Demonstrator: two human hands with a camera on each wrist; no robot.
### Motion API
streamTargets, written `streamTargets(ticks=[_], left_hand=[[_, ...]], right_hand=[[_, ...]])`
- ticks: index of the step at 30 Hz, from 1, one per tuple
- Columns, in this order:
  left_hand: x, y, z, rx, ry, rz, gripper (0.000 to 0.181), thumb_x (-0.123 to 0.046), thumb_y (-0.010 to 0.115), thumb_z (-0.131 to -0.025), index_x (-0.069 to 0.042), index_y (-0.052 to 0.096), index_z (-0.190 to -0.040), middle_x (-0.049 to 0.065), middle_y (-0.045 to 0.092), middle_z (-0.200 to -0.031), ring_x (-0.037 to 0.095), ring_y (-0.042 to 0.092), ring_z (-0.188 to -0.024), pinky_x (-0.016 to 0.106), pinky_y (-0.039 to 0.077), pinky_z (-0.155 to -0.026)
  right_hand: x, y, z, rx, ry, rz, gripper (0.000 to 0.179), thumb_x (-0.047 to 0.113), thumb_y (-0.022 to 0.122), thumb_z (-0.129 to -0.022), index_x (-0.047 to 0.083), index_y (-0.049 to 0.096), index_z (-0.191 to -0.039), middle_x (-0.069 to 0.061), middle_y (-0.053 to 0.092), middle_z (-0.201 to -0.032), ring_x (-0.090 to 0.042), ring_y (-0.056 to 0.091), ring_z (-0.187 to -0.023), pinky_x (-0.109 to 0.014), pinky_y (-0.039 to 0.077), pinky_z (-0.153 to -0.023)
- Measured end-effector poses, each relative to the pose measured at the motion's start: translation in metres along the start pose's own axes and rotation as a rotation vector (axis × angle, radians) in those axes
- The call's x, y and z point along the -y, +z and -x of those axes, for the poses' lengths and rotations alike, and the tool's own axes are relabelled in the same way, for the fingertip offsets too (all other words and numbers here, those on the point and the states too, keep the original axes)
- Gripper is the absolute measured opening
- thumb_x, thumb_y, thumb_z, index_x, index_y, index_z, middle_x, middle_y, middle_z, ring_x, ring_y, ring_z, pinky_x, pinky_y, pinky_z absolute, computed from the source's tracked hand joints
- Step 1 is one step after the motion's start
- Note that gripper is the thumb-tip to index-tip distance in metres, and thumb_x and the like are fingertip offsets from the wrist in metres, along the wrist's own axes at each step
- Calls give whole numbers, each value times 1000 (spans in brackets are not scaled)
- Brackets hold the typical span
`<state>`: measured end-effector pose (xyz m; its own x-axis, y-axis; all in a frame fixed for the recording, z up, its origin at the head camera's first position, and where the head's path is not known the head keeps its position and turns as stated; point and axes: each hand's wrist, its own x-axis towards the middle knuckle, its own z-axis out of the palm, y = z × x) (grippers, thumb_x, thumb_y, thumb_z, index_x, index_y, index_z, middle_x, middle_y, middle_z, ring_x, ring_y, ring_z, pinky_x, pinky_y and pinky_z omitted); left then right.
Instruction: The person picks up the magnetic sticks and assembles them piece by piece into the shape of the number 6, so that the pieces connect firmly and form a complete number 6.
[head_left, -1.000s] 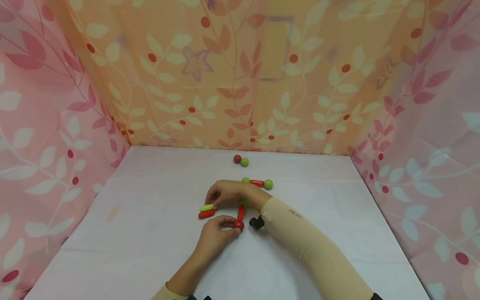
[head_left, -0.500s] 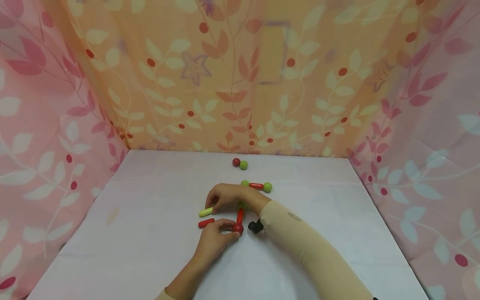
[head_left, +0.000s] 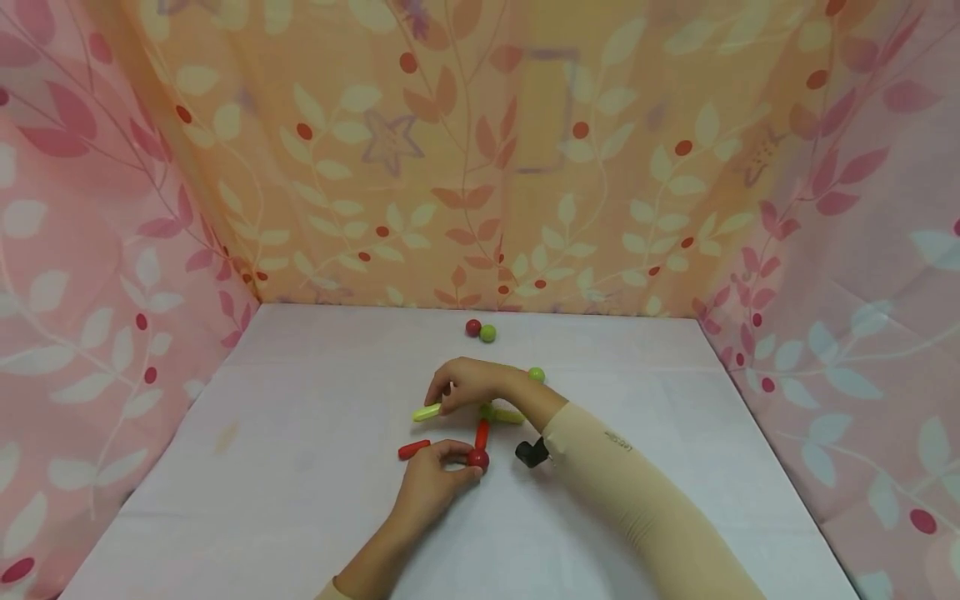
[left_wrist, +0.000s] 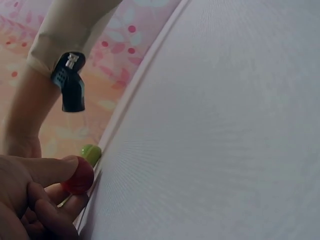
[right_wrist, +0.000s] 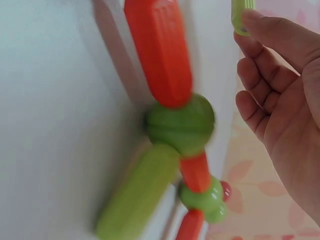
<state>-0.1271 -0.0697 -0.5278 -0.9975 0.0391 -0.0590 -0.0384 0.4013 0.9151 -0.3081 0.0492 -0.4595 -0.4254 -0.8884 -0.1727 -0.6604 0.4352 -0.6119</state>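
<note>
My left hand (head_left: 437, 475) pinches a red ball (head_left: 477, 459) between thumb and fingers, close over the white table. From that ball a red stick (head_left: 482, 433) runs to a green ball (right_wrist: 182, 125), where a yellow-green stick (right_wrist: 137, 195) also joins. Further along the same toy frame, another red stick (right_wrist: 195, 172) leads to a second green ball (right_wrist: 197, 195). With thumb and forefinger, my right hand (head_left: 468, 382) holds a loose yellow-green stick (head_left: 427, 412) by one end, left of the frame. In the head view, the right hand and forearm hide part of the frame.
A loose red stick (head_left: 414, 450) lies just left of my left hand. Farther back, a red ball (head_left: 473, 327) and a green ball (head_left: 488, 333) sit side by side. Black wrist camera (head_left: 532, 453) juts from the right sleeve. Patterned cloth walls (head_left: 480, 167) border the table.
My right hand has moved the yellow-green stick away from the loose red stick, then right toward the frame. The red stick shifted slightly nearer. My left hand keeps its hold on the red ball.
</note>
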Motion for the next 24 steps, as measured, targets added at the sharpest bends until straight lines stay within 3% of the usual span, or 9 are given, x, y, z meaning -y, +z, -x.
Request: streamTargets(ticks=[6,12,18,24], left_hand=[[-3,4,-1,-22,5,-18,27,-23,86,-82,-18,76,-107,-9,74,-91,12,65,-96,39,48,-91],[-8,8,-1,-36,-17,-24,27,-21,86,-82,-18,75,-106,-10,74,-90,14,65,-100,41,48,-93],[-12,12,-6,-21,-18,-31,26,-22,85,-83,-19,75,-108,-11,73,-92,15,62,-100,44,48,-91],[-13,16,-11,-20,-27,-60,25,-22,85,-83,-20,75,-106,-10,72,-91,15,61,-96,39,47,-85]], right_hand=[[4,-17,35,-78,43,12,20,23,79,-91,30,78,-110,16,69,-103,-18,60,-103,-38,49,-95],[1,-22,77,-183,62,-57,22,20,80,-90,31,78,-108,14,70,-104,-27,63,-107,-46,51,-99],[-9,-15,121,-270,127,-90,23,14,79,-89,31,78,-106,13,68,-105,-29,61,-106,-55,48,-98],[-21,2,154,-315,189,-128,23,16,79,-89,30,79,-106,14,70,-106,-27,61,-106,-54,48,-97]])
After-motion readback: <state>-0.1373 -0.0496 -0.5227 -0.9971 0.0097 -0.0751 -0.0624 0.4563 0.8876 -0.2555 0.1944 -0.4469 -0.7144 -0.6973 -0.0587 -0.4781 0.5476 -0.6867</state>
